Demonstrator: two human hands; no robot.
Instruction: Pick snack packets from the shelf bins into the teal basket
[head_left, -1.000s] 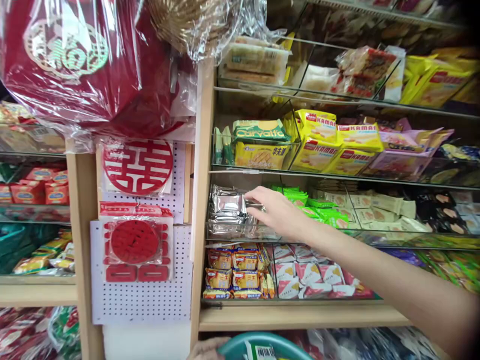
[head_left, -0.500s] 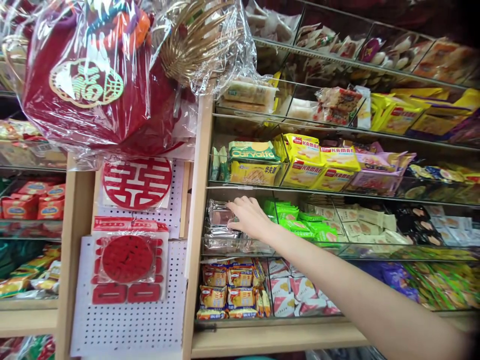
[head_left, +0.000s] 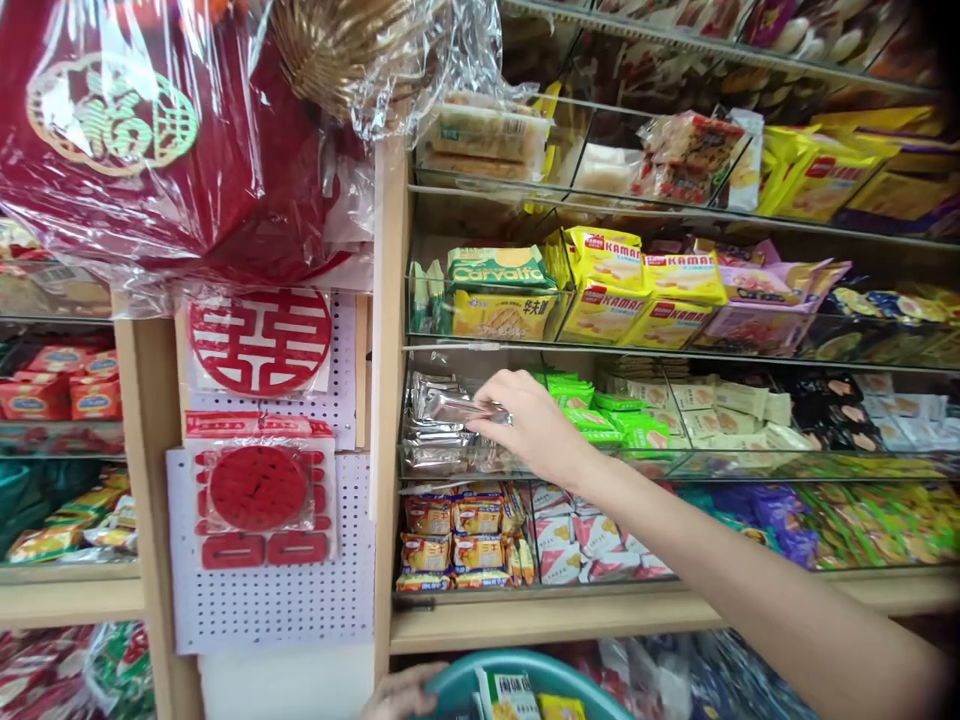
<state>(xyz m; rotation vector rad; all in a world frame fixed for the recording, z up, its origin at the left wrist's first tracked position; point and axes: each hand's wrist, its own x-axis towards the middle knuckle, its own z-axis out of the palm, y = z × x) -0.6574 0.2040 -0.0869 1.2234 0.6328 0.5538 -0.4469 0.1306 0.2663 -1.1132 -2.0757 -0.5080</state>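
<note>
My right hand pinches a small shiny brownish snack packet at one end. It is just above a shelf compartment of similar silvery packets. Low in the view, the fingers of my left hand are closed on the left rim of a teal basin. Inside the basin lie a green-and-white packet and a yellow packet. The basin's lower part is cut off by the frame.
Green packets fill the compartment to the right. Clear dividers and shelf lips separate the rows. Orange biscuit packs lie below. A plastic-wrapped red bag hangs at upper left, above red paper decorations on pegboard.
My right hand has lifted a packet from the compartment and drawn it slightly right. The view has tilted down, bringing the teal basin and my left hand into sight.
</note>
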